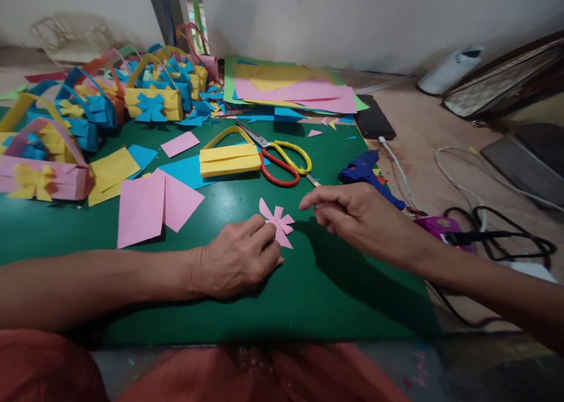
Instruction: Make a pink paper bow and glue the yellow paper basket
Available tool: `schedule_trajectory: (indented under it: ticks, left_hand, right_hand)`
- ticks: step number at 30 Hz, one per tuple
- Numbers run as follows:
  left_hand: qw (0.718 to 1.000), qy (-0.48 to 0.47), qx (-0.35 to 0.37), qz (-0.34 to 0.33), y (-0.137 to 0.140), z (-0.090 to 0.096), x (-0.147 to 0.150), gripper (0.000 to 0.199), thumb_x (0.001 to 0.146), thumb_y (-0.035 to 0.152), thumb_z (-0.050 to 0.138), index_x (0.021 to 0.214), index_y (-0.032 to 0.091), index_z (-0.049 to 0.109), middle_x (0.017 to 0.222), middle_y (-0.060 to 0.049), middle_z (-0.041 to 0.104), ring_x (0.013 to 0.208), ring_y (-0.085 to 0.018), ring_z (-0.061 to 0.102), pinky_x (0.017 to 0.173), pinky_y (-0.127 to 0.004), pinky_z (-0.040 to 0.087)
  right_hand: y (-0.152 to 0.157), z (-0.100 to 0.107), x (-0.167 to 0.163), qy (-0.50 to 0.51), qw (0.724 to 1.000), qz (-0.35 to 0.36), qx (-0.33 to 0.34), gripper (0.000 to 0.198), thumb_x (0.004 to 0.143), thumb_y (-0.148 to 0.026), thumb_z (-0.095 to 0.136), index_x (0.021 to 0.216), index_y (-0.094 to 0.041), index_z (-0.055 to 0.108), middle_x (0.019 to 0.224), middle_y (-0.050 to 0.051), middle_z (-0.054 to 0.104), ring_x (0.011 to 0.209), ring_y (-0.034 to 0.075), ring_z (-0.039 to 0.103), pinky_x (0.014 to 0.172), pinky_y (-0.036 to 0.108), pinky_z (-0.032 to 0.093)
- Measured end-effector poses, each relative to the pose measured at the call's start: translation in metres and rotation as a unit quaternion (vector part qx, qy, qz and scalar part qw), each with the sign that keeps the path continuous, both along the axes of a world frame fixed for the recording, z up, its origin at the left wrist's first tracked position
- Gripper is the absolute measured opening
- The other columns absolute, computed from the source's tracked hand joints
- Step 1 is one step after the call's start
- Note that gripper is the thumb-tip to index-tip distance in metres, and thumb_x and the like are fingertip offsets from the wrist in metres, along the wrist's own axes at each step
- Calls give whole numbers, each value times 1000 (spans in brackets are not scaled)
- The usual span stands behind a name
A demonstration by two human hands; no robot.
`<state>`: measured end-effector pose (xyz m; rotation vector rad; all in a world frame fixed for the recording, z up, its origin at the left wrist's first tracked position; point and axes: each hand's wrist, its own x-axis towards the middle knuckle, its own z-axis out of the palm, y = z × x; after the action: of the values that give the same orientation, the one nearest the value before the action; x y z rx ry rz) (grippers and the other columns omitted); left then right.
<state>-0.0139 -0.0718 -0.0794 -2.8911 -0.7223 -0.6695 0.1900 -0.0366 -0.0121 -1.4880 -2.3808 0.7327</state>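
With curled fingers, my left hand (242, 255) pinches the near-left edge of a pink paper cutout (284, 221) with several petal-like strips, low over the green board. My right hand (348, 214) hovers to its right, index finger and thumb brought together. A thin metal piece with a pale end (312, 180) shows just behind that index finger; whether the hand grips it is unclear. Beyond the cutout lie scissors (282, 162) with one red and one yellow handle, blades apart. Their blades rest beside a small yellow paper handbag (230, 160).
Pink paper pieces (141, 211) lie left. Finished paper handbags (152, 103) crowd the far left. Coloured sheets (295, 93) are stacked at the back, near a black phone (374, 117). A blue glue gun (365, 173) and black cables (506, 231) lie right.
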Motion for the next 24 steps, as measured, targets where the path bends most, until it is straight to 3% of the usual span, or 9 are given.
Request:
schedule_trajectory:
  ticks: [2,4,8,14,20,24]
  left_hand:
    - [1000,3,-1,0,0,0,0,26,92,25,45,78,12,64,82,-10,64,73,-22,55,59,-32,50]
    - [1000,5,-4,3,0,0,0,25,92,25,46,79,12,64,82,-10,64,74,-22,55,59,-33,50]
    - [1000,-9,-15,10,0,1,-1,25,91,26,48,78,13,64,81,-10,64,74,-22,55,58,-32,49]
    - [997,-31,-72,-7,2,6,-1,24,91,21,46,77,13,64,75,-8,64,68,-19,54,57,-31,49]
    - [962,-145,-221,-66,-5,17,0,23,92,14,44,81,10,64,83,-9,67,75,-12,60,67,-22,51]
    - [971,-164,-170,-33,8,17,-5,17,91,15,48,88,11,64,87,-9,67,80,-14,60,70,-23,50]
  right_hand:
    - [-2,-4,6,29,999,-29,1,21,82,-15,43,83,-17,64,56,-2,59,48,12,51,47,23,36]
    - [-8,-10,9,22,998,-25,49,17,85,-20,47,88,-17,63,61,-1,62,51,12,54,50,24,38]
    - [-27,-28,13,-23,981,86,175,17,88,-23,50,98,-15,61,83,6,70,68,16,63,59,25,43]
    - [-37,-40,9,-124,911,231,319,21,92,-14,42,92,-12,64,72,6,67,67,17,60,60,28,40]
    - [-17,-35,14,-228,867,217,385,29,92,-11,37,91,-12,65,68,6,64,64,17,54,60,30,34]
    - [-5,-32,20,-256,869,180,383,29,91,-9,36,87,-13,65,69,7,64,64,17,54,60,29,33]
